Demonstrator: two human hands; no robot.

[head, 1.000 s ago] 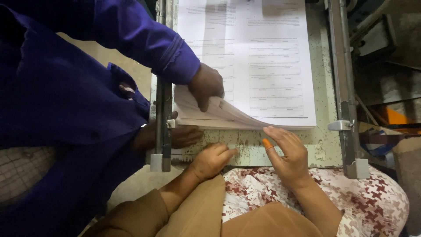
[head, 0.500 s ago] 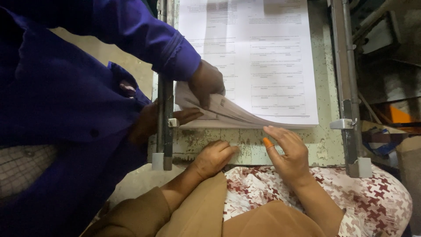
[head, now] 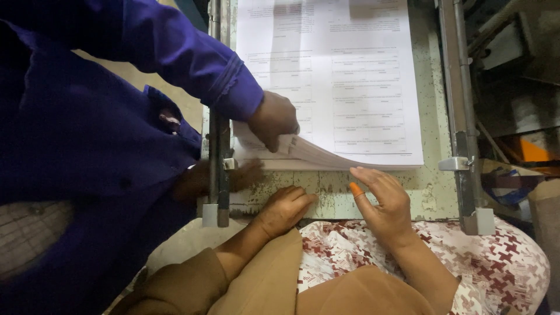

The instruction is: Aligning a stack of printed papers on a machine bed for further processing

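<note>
A thick stack of printed white sheets (head: pixel 350 87) lies on a worn, pale green metal table (head: pixel 434 192). My left hand (head: pixel 286 209) rests on the table's front edge with its fingers curled under, holding nothing. My right hand (head: pixel 380 198) is spread open just below the stack's front edge, with an orange rubber cot on one finger. A co-worker in a blue coat (head: pixel 87 146) stands at the left. One of their hands (head: pixel 274 119) bends up the stack's near left corner, and the other hand (head: pixel 248 175) lies beside the stack under that corner.
Upright metal guide rails stand at the table's left side (head: pixel 217 146) and right side (head: pixel 464 134). A red-and-white patterned cloth (head: pixel 490 262) covers my lap. Dark machine parts and an orange object (head: pixel 534 149) sit at the far right.
The co-worker's upper hand has lifted the stack's corner higher and fanned the sheets. Their lower hand slid in under that corner. My own hands have barely moved.
</note>
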